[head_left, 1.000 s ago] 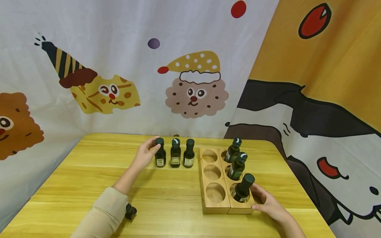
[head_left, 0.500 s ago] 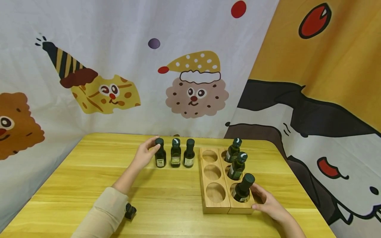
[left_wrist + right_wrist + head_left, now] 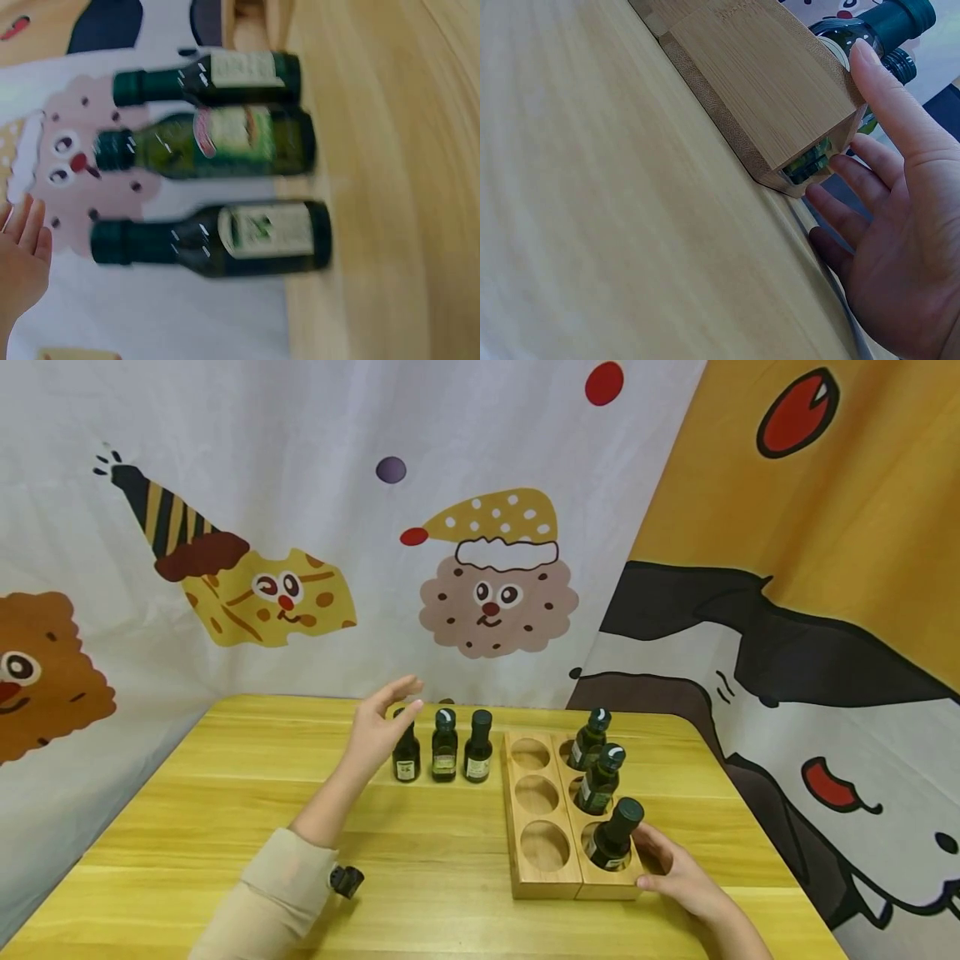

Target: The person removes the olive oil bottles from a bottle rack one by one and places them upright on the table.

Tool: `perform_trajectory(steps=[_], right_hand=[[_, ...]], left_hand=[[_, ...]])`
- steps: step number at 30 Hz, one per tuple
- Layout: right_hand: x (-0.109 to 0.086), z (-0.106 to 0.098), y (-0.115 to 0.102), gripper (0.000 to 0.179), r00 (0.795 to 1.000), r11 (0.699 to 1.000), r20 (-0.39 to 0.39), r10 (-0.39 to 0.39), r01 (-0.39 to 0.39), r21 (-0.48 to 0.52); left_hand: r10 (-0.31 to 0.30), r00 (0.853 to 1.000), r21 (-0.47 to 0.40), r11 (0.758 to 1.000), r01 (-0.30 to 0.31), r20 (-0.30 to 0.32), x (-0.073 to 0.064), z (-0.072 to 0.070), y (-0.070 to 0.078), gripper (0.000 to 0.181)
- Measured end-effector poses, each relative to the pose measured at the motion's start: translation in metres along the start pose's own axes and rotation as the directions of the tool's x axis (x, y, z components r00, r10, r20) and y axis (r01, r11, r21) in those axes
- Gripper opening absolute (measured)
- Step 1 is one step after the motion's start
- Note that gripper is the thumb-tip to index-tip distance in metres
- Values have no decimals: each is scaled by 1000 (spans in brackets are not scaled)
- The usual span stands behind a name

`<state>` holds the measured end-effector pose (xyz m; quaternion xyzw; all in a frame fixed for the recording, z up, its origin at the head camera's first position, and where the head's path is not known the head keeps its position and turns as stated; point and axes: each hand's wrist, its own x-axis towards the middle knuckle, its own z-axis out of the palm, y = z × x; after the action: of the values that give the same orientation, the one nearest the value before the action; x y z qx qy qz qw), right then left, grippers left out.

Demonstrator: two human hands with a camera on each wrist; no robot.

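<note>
My left hand (image 3: 378, 727) is raised by the cap of the leftmost dark glass bottle (image 3: 407, 760), thumb and fingers spread apart with nothing between them. That bottle stands upright in a row with a second bottle (image 3: 444, 752) and a third bottle (image 3: 477, 752). The left wrist view shows the hand apart from all three. At the right, my right hand (image 3: 678, 877) touches the near right corner of a wooden rack (image 3: 546, 890) with loosely bent fingers. In the right wrist view the thumb (image 3: 889, 94) lies along the rack's end, and the fingers are by its side opening.
The rack's right column holds a front bottle (image 3: 615, 835), a middle bottle (image 3: 600, 781) and a back bottle (image 3: 588, 742). Three round holes in its left column hold nothing. A printed curtain (image 3: 300, 460) hangs behind the wooden table (image 3: 420, 868).
My left hand has let go of the leftmost bottle's cap, and its fingers have risen and spread. That bottle stays in place. The right hand and rack have not moved.
</note>
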<state>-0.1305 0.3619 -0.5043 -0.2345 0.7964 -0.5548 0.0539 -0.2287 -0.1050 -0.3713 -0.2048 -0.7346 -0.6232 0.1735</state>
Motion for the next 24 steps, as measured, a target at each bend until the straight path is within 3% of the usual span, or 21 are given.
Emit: perform_trajectory(steps=[3, 9, 15, 24], right_hand=[[0, 0, 0, 72, 1000, 1000, 2, -1, 1, 2], [1, -1, 0, 70, 1000, 1000, 12, -23, 23, -1], [0, -1, 0, 71, 1000, 1000, 16, -23, 23, 12], [0, -2, 3, 71, 999, 999, 18, -27, 26, 22]], left_hand=[[36, 999, -7, 999, -36, 17, -5, 12, 26, 41], [72, 994, -52, 996, -68, 87, -13, 40, 44, 43], [55, 985, -91, 995, -41, 163, -21, 65, 55, 43], [84, 974, -158, 986, -51, 212, -26, 111, 30, 46]])
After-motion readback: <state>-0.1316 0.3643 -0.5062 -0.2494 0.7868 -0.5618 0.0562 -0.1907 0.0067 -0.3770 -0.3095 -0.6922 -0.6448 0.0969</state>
